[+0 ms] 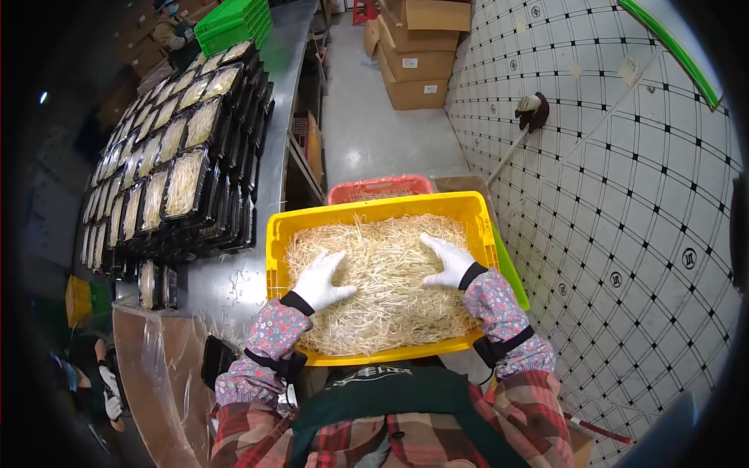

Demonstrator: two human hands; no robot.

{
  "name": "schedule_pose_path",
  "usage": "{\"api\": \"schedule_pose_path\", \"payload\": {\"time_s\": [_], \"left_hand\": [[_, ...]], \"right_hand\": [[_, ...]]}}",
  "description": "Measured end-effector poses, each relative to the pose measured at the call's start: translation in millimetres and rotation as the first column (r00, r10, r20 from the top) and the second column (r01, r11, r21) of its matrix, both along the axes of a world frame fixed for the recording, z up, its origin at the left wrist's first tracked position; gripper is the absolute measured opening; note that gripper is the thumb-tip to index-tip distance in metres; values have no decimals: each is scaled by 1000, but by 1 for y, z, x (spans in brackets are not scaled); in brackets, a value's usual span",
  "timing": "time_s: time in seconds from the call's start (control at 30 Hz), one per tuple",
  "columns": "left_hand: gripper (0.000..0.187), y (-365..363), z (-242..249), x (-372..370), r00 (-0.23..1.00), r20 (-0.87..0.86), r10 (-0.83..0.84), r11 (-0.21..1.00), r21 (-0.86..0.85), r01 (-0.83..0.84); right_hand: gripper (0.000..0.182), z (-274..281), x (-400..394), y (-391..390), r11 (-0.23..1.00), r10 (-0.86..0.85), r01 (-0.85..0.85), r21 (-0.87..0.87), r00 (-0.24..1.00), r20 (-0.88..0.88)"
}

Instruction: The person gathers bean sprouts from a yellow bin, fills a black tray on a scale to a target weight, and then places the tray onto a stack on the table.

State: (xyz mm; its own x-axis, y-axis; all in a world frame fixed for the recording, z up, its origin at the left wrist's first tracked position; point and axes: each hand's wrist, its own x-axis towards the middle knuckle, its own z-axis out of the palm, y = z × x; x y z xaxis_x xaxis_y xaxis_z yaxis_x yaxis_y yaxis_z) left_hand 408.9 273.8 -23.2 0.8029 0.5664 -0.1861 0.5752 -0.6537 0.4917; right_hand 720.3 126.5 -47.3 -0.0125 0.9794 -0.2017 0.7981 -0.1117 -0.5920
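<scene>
A yellow crate (376, 207) stands right in front of me, filled with a heap of thin, pale strands that look like bean sprouts (382, 312). My left hand (318, 282), in a white glove, rests at the left part of the heap with thumb and fingers apart. On the right part lies my right hand (449, 262), also white-gloved and spread. Both palms face inward and seem to touch the strands; neither hand grips anything I can see. Some fingertips may be sunk in the heap.
Black trays of similar pale strands (185, 183) are stacked high on the metal table (285, 86) to my left, beside a green crate (234, 27). A red crate (380, 187) sits behind the yellow one. Cardboard boxes (417, 66) stand along the tiled wall (616, 187). Other people work at left.
</scene>
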Motion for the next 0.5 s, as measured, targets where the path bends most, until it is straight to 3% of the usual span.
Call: {"api": "schedule_pose_path", "payload": {"time_s": [0.03, 0.07, 0.1, 0.13, 0.27, 0.33, 0.4, 0.43, 0.47, 0.5], "left_hand": [[78, -3, -6, 1, 996, 67, 60, 998, -23, -59], [78, -10, -12, 7, 996, 62, 68, 998, -17, -67], [72, -21, -20, 16, 994, 92, 54, 992, 113, -65], [66, -33, -26, 25, 992, 120, 38, 969, 240, -66], [54, -95, -45, 15, 976, -172, -137, 950, 256, 178], [52, -127, -41, -10, 981, -111, -159, 953, 244, 182], [50, -141, -20, -24, 970, -138, -203, 968, 122, 220], [50, -138, -17, -29, 972, -92, -214, 975, 37, 218], [50, -132, -16, -31, 975, -42, -220, 975, -46, 218], [45, -122, -5, -27, 989, -16, -144, 987, -74, 143]], "right_hand": [[96, -10, 1, 1, 1000, 7, -7, 6, 1000, -6], [85, -21, 0, 3, 997, -73, 74, 22, 996, -50], [75, -31, -6, 6, 987, -152, 156, 31, 984, -93], [66, -43, -18, 9, 972, -152, 158, 176, 987, -45], [61, -63, -74, -27, 950, 130, -184, 252, 968, 216], [60, -54, -77, -59, 955, 233, -247, 166, 968, 97], [61, -50, -67, -80, 928, 336, -331, 172, 942, -2], [59, -45, -57, -77, 914, 402, -398, 78, 914, -47], [59, -39, -46, -68, 911, 409, -405, 79, 911, -49], [59, -28, -33, -54, 930, 351, -366, -40, 913, -206]]}}
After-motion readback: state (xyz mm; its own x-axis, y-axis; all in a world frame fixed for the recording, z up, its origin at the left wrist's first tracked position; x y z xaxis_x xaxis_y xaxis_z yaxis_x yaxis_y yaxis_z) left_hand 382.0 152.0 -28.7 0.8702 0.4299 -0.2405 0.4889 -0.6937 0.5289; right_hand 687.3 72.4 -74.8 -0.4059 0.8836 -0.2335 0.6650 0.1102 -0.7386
